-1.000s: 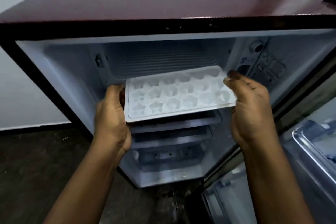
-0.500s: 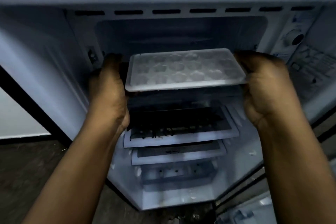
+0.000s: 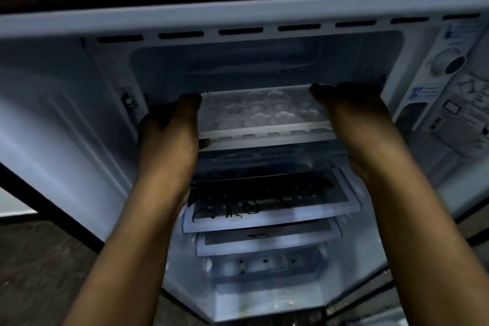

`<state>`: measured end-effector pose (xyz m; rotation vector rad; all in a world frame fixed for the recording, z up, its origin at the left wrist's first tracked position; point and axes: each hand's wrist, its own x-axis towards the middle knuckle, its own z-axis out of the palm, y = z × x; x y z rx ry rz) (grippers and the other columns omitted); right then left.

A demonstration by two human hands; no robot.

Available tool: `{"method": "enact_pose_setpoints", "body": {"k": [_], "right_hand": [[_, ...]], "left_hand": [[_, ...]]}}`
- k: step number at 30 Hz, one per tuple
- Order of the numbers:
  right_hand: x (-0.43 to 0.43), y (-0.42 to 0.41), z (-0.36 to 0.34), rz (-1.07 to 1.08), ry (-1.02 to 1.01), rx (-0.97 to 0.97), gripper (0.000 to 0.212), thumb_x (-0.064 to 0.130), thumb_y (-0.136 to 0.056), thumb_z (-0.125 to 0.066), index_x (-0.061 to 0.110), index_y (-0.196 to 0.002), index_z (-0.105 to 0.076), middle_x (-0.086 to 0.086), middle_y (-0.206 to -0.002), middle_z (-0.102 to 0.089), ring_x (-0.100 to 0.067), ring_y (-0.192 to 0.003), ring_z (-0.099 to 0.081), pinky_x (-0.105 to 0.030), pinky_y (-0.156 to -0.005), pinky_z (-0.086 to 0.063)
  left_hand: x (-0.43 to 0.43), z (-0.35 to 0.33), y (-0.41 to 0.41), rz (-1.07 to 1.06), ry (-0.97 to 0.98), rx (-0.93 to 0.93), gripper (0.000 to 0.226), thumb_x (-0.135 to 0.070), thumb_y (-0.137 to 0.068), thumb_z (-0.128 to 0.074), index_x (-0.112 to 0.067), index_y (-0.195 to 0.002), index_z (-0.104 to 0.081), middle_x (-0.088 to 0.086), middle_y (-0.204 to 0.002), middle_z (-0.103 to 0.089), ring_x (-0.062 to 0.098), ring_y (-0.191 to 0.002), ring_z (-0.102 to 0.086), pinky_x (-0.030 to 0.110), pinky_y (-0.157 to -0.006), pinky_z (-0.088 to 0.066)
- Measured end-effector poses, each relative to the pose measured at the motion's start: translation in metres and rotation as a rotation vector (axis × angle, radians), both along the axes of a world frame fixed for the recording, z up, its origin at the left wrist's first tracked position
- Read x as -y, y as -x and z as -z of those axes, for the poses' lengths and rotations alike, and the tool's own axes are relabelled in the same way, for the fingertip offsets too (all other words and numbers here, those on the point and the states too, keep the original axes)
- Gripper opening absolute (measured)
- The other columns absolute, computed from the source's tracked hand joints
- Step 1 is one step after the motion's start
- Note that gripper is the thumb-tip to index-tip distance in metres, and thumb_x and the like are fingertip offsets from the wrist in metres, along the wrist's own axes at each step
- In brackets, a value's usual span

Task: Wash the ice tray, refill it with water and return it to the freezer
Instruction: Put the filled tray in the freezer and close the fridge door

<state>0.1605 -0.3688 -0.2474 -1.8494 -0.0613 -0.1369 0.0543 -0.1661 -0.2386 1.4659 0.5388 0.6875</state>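
The white ice tray with shaped cells lies level at the mouth of the freezer compartment at the top of the open fridge. My left hand grips the tray's left end and my right hand grips its right end. The tray's front edge sits just above the compartment's lower lip. Its far half reaches into the dim opening. Whether the cells hold water cannot be told in this light.
Below the tray are two pull-out shelves and a lower bin. A round control dial and labels are on the right inner wall. The dark floor shows at lower left.
Both hands have carried the tray upward and farther back, from in front of the fridge into the freezer opening. My view has dropped lower and closer.
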Motion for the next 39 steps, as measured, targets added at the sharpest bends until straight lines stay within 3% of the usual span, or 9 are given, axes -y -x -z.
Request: {"method": "enact_pose_setpoints", "body": {"k": [3,6,9,13,17,21,26,31,39], "right_hand": [[-0.002,0.000,0.007,0.015,0.239,0.055,0.082,0.064,-0.096,-0.062,0.023,-0.163,-0.039,-0.003,-0.165,-0.042,-0.026,-0.152,-0.037,-0.041,-0.126,-0.030],[0.003,0.016,0.021,0.136,0.505,0.319,0.081,0.062,-0.100,-0.056,0.012,-0.161,-0.040,-0.017,-0.159,-0.048,-0.040,-0.147,-0.040,-0.052,-0.121,-0.034],[0.005,0.041,0.037,0.143,0.632,0.642,0.070,0.051,-0.102,-0.054,0.003,-0.153,-0.051,-0.025,-0.153,-0.053,-0.045,-0.140,-0.049,-0.052,-0.116,-0.040],[-0.005,0.063,0.049,0.020,0.710,0.731,0.062,0.033,-0.100,-0.057,-0.002,-0.151,-0.051,-0.024,-0.153,-0.053,-0.042,-0.145,-0.044,-0.053,-0.121,-0.036],[-0.011,0.066,0.051,-0.002,0.797,0.648,0.067,0.032,-0.099,-0.053,-0.001,-0.157,-0.043,-0.024,-0.159,-0.046,-0.046,-0.150,-0.038,-0.058,-0.122,-0.033],[-0.012,0.065,0.051,0.020,0.871,0.624,0.068,0.029,-0.098,-0.054,-0.003,-0.156,-0.042,-0.025,-0.163,-0.041,-0.047,-0.153,-0.032,-0.060,-0.127,-0.021],[-0.010,0.062,0.054,0.006,0.912,0.615,0.071,0.027,-0.096,-0.056,-0.002,-0.159,-0.038,-0.024,-0.166,-0.035,-0.046,-0.157,-0.024,-0.060,-0.129,-0.012],[-0.012,0.052,0.051,-0.031,0.909,0.582,0.071,0.029,-0.099,-0.054,-0.002,-0.160,-0.035,-0.023,-0.168,-0.032,-0.045,-0.158,-0.022,-0.059,-0.129,-0.019],[-0.023,0.036,0.041,-0.101,0.934,0.444,0.070,0.041,-0.106,-0.032,0.005,-0.166,-0.023,-0.015,-0.174,-0.018,-0.038,-0.162,-0.009,-0.051,-0.131,-0.015]], "left_hand": [[-0.001,0.002,0.005,-0.032,-0.092,-0.117,0.024,-0.044,-0.100,-0.065,-0.022,-0.107,-0.074,-0.014,-0.100,-0.073,-0.003,-0.080,-0.071,0.045,-0.091,-0.063],[0.002,0.007,0.016,-0.058,-0.416,-0.210,0.050,-0.051,-0.101,-0.058,-0.014,-0.134,-0.069,0.000,-0.125,-0.073,0.016,-0.114,-0.068,0.036,-0.103,-0.054],[0.009,0.015,0.027,-0.076,-0.884,-0.092,0.048,-0.032,-0.105,-0.049,-0.007,-0.142,-0.067,0.007,-0.150,-0.061,0.021,-0.135,-0.059,0.023,-0.108,-0.043],[0.010,0.035,0.023,-0.012,-1.251,-0.208,0.055,-0.030,-0.102,-0.043,0.001,-0.143,-0.064,0.022,-0.159,-0.050,0.044,-0.152,-0.039,0.049,-0.122,-0.038],[0.014,0.032,0.026,-0.054,-1.280,-0.301,0.066,-0.044,-0.098,-0.045,-0.001,-0.146,-0.061,0.025,-0.160,-0.047,0.051,-0.152,-0.036,0.062,-0.117,-0.039],[0.018,0.030,0.016,0.054,-1.409,-0.313,0.068,-0.044,-0.102,-0.042,-0.005,-0.158,-0.048,0.021,-0.169,-0.035,0.046,-0.160,-0.021,0.068,-0.127,-0.020],[0.028,0.029,-0.002,0.272,-1.488,-0.400,0.077,-0.047,-0.099,-0.023,-0.014,-0.168,-0.027,0.013,-0.176,-0.019,0.034,-0.165,-0.007,0.054,-0.131,0.007],[0.024,0.026,-0.011,0.302,-1.478,-0.428,0.078,-0.052,-0.100,-0.019,-0.018,-0.170,-0.017,0.010,-0.178,-0.012,0.031,-0.165,-0.003,0.051,-0.132,0.008],[0.010,0.027,-0.028,0.334,-1.475,-0.405,0.077,-0.052,-0.103,-0.024,-0.017,-0.171,-0.013,0.010,-0.179,-0.010,0.032,-0.165,-0.002,0.047,-0.130,0.013]]}}
